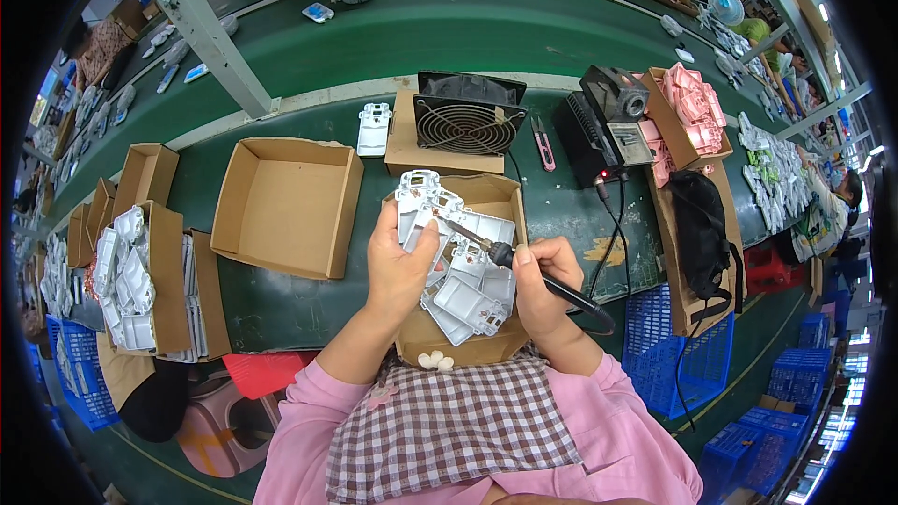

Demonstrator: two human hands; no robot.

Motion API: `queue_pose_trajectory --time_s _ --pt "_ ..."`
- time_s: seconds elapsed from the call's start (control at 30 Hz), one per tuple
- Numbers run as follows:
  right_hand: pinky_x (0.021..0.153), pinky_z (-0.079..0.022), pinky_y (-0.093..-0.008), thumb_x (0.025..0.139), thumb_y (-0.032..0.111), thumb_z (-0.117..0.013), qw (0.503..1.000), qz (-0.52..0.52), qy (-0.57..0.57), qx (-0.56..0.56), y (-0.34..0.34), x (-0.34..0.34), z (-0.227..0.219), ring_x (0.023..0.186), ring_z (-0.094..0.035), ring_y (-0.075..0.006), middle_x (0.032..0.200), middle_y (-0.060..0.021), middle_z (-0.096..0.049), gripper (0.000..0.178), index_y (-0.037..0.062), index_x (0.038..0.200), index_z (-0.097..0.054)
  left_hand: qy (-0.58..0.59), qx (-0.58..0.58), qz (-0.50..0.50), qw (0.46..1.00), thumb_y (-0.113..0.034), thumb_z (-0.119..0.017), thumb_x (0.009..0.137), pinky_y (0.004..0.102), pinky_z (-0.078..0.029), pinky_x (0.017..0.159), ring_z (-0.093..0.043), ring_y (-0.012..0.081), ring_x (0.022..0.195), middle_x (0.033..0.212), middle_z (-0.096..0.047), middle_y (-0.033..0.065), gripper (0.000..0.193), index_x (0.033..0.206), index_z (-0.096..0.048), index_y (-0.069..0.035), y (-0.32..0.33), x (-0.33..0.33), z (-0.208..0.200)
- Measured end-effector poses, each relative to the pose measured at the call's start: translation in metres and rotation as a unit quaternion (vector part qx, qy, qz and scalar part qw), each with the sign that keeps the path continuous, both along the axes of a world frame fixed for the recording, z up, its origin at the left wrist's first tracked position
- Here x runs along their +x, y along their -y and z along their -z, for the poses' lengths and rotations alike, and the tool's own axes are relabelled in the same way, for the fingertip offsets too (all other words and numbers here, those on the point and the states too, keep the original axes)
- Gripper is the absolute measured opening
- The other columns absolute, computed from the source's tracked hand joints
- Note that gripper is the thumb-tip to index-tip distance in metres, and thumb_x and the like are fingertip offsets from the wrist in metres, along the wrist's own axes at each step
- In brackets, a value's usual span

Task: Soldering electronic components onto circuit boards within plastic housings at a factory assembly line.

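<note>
Between the thumb and fingers of my left hand (404,257) is a white plastic housing (421,189), held tilted over an open cardboard box (500,192). My right hand (545,282) grips a soldering iron (502,252) by its black handle. The iron's thin tip points left and reaches the housing; whether it touches is too small to tell. More white plastic housings (470,304) lie loosely piled in the box below my hands. The iron's black cable curves away past my right wrist.
Beyond the box stands a black fan (468,117) on cardboard, beside a lone white housing (373,129). Pink-handled tweezers (543,145) and a black soldering station (603,136) are to the right, near a box of pink parts (692,108). An open cardboard box (285,206) sits left.
</note>
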State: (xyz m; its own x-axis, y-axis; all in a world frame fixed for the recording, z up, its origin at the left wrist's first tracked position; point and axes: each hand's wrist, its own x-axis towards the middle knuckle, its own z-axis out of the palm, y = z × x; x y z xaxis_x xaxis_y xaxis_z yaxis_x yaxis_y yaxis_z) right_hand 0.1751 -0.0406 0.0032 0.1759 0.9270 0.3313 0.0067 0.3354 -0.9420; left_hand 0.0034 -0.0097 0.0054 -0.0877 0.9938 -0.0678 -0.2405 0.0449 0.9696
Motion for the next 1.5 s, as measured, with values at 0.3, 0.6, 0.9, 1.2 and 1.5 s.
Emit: queue_pose_trajectory --time_s 0.3,0.6,0.9,1.2,1.5 --pt "0.052 -0.038 -0.0189 0.087 0.005 -0.061 0.999 0.013 -0.042 0.009 0.001 0.002 0.004 0.058 -0.046 -0.0030 0.067 -0.0010 -0.055 0.013 0.0011 0.081 -0.050 -0.005 -0.001 0.006 1.000 -0.001 -0.055 0.087 0.0213 -0.048 0.047 -0.056 0.0063 0.063 0.088 -0.061 0.0040 0.022 0.108 -0.052 -0.001 0.000 0.000 -0.002" --pt "0.051 -0.038 -0.0189 0.087 0.005 -0.061 0.999 0.012 -0.042 0.003 0.000 -0.001 0.002 0.057 -0.045 -0.0022 0.067 0.0000 -0.055 0.013 0.0014 0.081 -0.050 -0.022 -0.001 0.007 1.000 -0.001 -0.057 0.085 0.0208 -0.046 0.047 -0.055 0.0054 0.061 0.085 -0.062 0.0038 0.022 0.106 -0.053 0.000 0.001 0.002 -0.001" --pt "0.051 -0.037 -0.0187 0.087 0.005 -0.061 0.999 0.010 -0.046 -0.002 -0.001 -0.002 0.003 0.057 -0.045 -0.0018 0.067 0.0006 -0.055 0.013 0.0012 0.080 -0.050 -0.039 0.007 0.000 0.999 -0.002 -0.058 0.084 0.0216 -0.046 0.048 -0.056 0.0055 0.062 0.086 -0.063 0.0041 0.022 0.106 -0.054 0.000 0.001 0.002 0.001" --pt "0.054 -0.036 -0.0203 0.087 0.004 -0.058 0.996 0.017 -0.085 0.016 0.002 0.000 0.005 0.059 -0.043 -0.0042 0.068 -0.0015 -0.053 0.012 0.0022 0.081 -0.048 0.002 -0.015 0.028 0.999 -0.001 -0.059 0.083 0.0217 -0.048 0.052 -0.058 0.0072 0.066 0.089 -0.063 0.0052 0.028 0.110 -0.051 0.001 0.001 0.000 -0.003" --pt "0.054 -0.035 -0.0214 0.088 0.005 -0.057 0.996 0.003 -0.082 0.038 0.003 0.000 0.003 0.059 -0.041 -0.0052 0.067 -0.0022 -0.051 0.012 0.0026 0.083 -0.046 -0.002 0.000 0.043 0.999 -0.012 -0.051 0.095 0.0245 -0.051 0.068 -0.063 0.0116 0.077 0.090 -0.065 0.0076 0.019 0.109 -0.054 0.001 0.000 -0.001 0.009"
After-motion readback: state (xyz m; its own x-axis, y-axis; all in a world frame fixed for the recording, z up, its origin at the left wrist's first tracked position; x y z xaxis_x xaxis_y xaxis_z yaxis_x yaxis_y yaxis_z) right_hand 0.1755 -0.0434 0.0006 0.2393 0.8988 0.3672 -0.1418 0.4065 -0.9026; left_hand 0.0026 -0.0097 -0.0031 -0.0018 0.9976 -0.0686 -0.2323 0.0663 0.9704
